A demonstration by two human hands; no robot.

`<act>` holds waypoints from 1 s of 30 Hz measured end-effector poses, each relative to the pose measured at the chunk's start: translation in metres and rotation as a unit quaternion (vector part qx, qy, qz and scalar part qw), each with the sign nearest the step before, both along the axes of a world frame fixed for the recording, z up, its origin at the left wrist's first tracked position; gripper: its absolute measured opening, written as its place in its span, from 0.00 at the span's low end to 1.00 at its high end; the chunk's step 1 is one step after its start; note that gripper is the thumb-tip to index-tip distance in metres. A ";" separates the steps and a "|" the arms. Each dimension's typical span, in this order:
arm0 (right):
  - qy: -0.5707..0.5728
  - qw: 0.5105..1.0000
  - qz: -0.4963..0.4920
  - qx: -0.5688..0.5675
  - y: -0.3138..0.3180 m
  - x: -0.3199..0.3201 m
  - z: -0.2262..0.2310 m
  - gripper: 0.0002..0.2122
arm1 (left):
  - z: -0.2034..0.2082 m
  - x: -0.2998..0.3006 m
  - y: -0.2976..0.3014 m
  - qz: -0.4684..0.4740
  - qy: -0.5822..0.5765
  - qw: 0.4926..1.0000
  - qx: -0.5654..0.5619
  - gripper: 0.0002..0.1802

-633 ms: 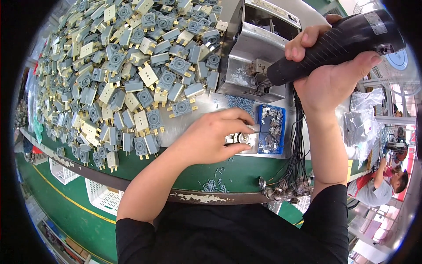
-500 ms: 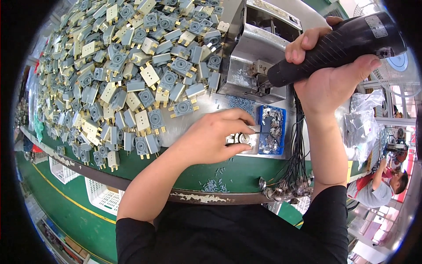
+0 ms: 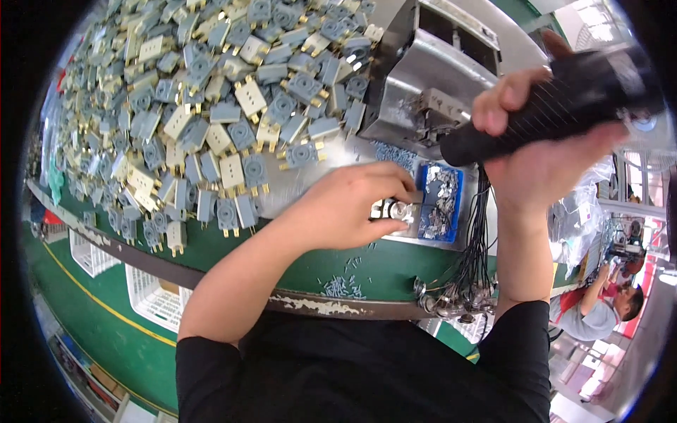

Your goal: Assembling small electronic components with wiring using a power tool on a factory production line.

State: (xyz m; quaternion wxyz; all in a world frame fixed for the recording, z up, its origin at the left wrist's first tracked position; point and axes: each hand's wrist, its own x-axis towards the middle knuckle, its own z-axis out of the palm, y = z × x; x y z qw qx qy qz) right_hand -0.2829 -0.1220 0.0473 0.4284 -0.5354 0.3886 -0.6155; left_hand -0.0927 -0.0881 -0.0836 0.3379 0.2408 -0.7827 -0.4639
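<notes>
My left hand (image 3: 352, 204) is closed, thumb and fingers pinching a small part with a shiny round metal piece (image 3: 396, 210), low over the metal plate. Part of that piece is hidden by the fingers. Raised at the right, my right hand (image 3: 525, 166) grips a black electric screwdriver (image 3: 550, 106), slightly blurred. Its nose points left and down, in front of a metal screw feeder (image 3: 402, 99); the bit cannot be made out. Beside the left fingertips sits a blue tray (image 3: 460, 197) of small metal pieces.
A big heap of grey and cream switch-like parts (image 3: 240, 134) covers the left. Loose screws (image 3: 342, 285) lie near the front edge. Black wires with round metal ends (image 3: 451, 299) hang right of the tray. White crates (image 3: 151, 299) stand below; a person (image 3: 599, 314) works far right.
The screwdriver has come away from the feeder, toward me and slightly right. My left hand keeps its pinch on the part. The whole view has shifted a little.
</notes>
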 end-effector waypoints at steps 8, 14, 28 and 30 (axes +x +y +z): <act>-0.005 0.980 0.197 -0.038 0.038 0.012 -0.009 0.58 | 0.005 0.001 -0.001 0.007 -0.027 1.000 -0.006 0.16; 0.018 0.991 0.131 0.001 0.045 0.019 -0.025 0.59 | 0.001 0.002 0.003 0.020 -0.034 0.999 0.006 0.16; -0.037 0.974 0.211 -0.079 0.043 0.018 -0.040 0.53 | -0.003 0.000 0.004 0.021 -0.023 1.000 -0.003 0.18; 0.017 0.954 0.275 -0.116 0.040 0.012 -0.040 0.50 | -0.005 0.001 0.004 0.029 -0.018 0.999 -0.014 0.18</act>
